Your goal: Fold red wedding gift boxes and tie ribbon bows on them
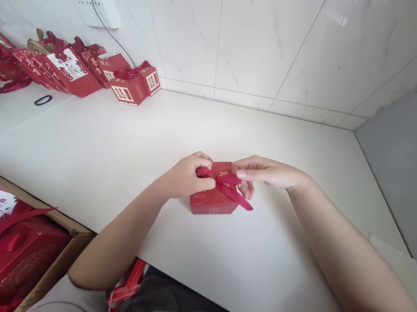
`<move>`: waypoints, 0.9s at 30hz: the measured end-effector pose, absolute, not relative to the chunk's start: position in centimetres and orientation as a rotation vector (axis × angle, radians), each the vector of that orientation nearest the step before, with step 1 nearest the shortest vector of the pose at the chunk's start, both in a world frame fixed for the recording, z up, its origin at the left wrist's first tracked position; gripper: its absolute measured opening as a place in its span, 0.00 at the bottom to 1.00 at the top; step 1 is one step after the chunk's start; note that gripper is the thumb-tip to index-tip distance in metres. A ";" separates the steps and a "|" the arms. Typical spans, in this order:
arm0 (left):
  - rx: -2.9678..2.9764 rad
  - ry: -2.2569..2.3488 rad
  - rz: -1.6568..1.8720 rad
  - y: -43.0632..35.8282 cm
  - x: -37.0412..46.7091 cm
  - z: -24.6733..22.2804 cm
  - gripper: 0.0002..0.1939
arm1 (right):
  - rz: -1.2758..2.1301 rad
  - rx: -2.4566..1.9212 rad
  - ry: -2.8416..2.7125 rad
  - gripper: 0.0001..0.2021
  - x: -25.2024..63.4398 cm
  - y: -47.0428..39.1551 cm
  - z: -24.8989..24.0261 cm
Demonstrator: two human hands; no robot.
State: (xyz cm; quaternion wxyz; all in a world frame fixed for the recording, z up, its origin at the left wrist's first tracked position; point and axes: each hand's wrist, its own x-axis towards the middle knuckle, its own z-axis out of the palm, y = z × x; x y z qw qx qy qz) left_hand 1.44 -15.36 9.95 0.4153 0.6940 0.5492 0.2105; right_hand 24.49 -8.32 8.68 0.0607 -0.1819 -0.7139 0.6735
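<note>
A small red gift box [212,209] with gold print rests on the white table in front of me. Across its top runs a dark pink satin ribbon [239,199], knotted near the middle, with one tail hanging toward the lower right. My left hand [185,177] is at the box's left side, thumb and fingers closed on the ribbon's left loop. On the other side, my right hand [267,174] pinches the ribbon's right part between thumb and fingers. Some of the right fingers are hidden behind the ribbon and box.
Red boxes with ribbons [135,85] and several red gift bags [70,71] stand along the tiled wall at the back left. A black elastic band [43,100] lies nearby. Below the table's left edge, a cardboard carton [52,268] holds a larger red box [29,255]. A grey panel [416,136] borders the right.
</note>
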 end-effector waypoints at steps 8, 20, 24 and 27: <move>1.648 1.273 0.583 -15.1 0.6 9.7 0.13 | 2.031 -0.550 -2.113 0.18 24.4 -8.2 8.2; 1.613 1.193 0.789 -14.7 -0.7 9.5 0.22 | 1.981 -0.555 -2.012 0.17 24.3 -8.4 8.3; 1.628 1.183 0.885 -14.4 -0.9 9.0 0.25 | 1.949 -0.595 -2.029 0.18 24.5 -8.3 8.5; 1.623 1.164 0.949 -14.3 -0.9 9.0 0.23 | 1.945 -0.602 -2.016 0.18 24.6 -8.2 8.5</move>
